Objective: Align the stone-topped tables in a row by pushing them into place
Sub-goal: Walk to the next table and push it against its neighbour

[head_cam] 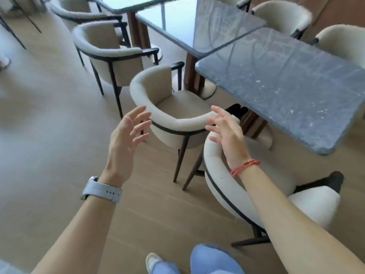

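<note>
The nearest stone-topped counter [292, 91] has a dark grey, speckled slab with rounded corners and pale veining, set on a brown wooden pedestal at right of the view. A second counter [201, 26] of the same glossy stone stands beyond it, the two corners nearly meeting but their edges not in line; a third counter [126, 4] lies farther back. Cream upholstered tub chairs with curved padded backs and thin dark frames line the near side on a pale wood-plank floor [49, 135]. Both hands are empty, fingers spread and lightly curled: the left hand [126, 139], a grey watch [101, 191] on its wrist, reaches at one chair [169, 115], while the right hand [227, 133], wearing a red cord bracelet [245, 167], hovers over the closest chair [223, 186].
</note>
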Demonstrator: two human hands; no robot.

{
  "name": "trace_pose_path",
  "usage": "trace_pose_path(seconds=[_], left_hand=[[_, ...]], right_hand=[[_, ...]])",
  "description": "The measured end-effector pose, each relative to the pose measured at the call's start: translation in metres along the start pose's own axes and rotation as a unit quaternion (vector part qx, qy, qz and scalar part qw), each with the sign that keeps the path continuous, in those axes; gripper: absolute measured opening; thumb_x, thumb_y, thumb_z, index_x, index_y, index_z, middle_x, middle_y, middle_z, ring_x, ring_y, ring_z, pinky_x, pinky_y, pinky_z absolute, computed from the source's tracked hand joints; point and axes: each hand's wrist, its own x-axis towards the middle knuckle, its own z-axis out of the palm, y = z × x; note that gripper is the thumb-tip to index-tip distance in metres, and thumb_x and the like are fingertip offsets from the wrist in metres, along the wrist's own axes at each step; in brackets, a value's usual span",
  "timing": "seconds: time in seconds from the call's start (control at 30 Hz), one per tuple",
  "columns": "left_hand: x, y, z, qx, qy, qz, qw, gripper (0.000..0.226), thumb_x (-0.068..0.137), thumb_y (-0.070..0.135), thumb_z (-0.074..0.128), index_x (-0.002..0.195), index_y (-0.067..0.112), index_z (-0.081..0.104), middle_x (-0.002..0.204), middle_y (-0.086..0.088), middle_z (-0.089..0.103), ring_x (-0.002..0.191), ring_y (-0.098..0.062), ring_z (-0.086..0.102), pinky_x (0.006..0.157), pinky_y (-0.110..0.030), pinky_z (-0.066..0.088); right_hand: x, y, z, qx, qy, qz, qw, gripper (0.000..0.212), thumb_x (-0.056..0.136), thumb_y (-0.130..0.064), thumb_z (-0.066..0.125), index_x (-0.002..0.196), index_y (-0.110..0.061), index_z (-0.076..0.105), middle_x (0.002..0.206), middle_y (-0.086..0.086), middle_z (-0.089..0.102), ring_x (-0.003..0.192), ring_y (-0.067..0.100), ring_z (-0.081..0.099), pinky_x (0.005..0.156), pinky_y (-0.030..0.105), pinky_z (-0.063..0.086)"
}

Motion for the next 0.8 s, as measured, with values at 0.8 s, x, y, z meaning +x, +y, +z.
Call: trace_pose_path(seconds=[0.8], left_hand=[[0.296,-0.024,0.119,0.018,-0.304,-0.019,0.952,0.076,0.086,0.066,0.043,0.145,0.019,0.054,0.145,-0.006,0.062,0.133,-0.029,0.059,0.110,-0.050,0.046]], right_hand=[[0.151,0.002,-0.060,0.056,0.324,0.028,0.944,0.041,0.085,-0.053,0.049,0.123,-0.047,0.060,0.126,-0.007,0.064,0.108,0.008,0.067,0.088,0.028,0.053]])
